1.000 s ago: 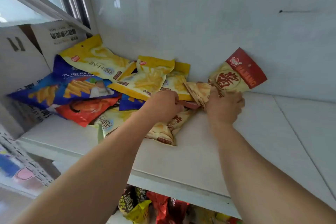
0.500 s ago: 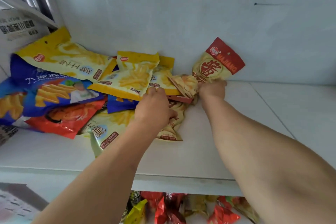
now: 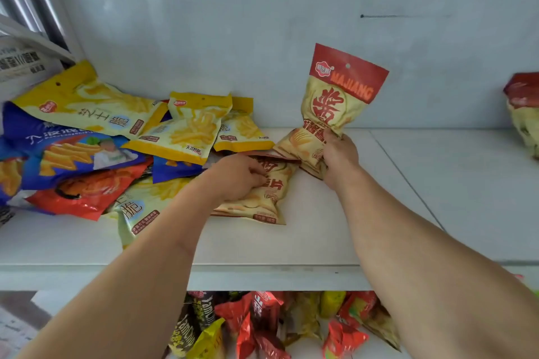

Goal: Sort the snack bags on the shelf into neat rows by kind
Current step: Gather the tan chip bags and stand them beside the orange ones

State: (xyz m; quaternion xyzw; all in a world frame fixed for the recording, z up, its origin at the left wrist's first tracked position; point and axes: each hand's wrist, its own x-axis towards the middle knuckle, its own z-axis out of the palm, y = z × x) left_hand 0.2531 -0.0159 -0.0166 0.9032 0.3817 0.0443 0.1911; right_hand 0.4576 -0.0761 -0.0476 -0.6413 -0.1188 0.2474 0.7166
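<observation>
The red-topped bag has been lifted since a moment ago. Half a second back it was tipped against the wall with its bottom down among the other bags. Now it is held up straight, a little away from the wall, with the red strip on top. A second bag of the same kind is pinched under it in the same hand. It looks as if these bags are being gathered so that one kind can be put in a row together.

Everything else can be placed from the red-topped bag. Far to its left, on the shelf, a messy pile of yellow, blue and red bags is lying. It has not been sorted yet. Just left of the red-topped bag and lower down, the left hand is laid on a flat tan bag of the same kind. Its fingers are curled onto the bag's top edge, so the bag seems to be gripped. Right under the red-topped bag, the right hand is closed round the bottoms of both held bags, with the arm stretched forward. Far to the right, more red-topped bags are seen by the wall, so a row may have been started there.
</observation>
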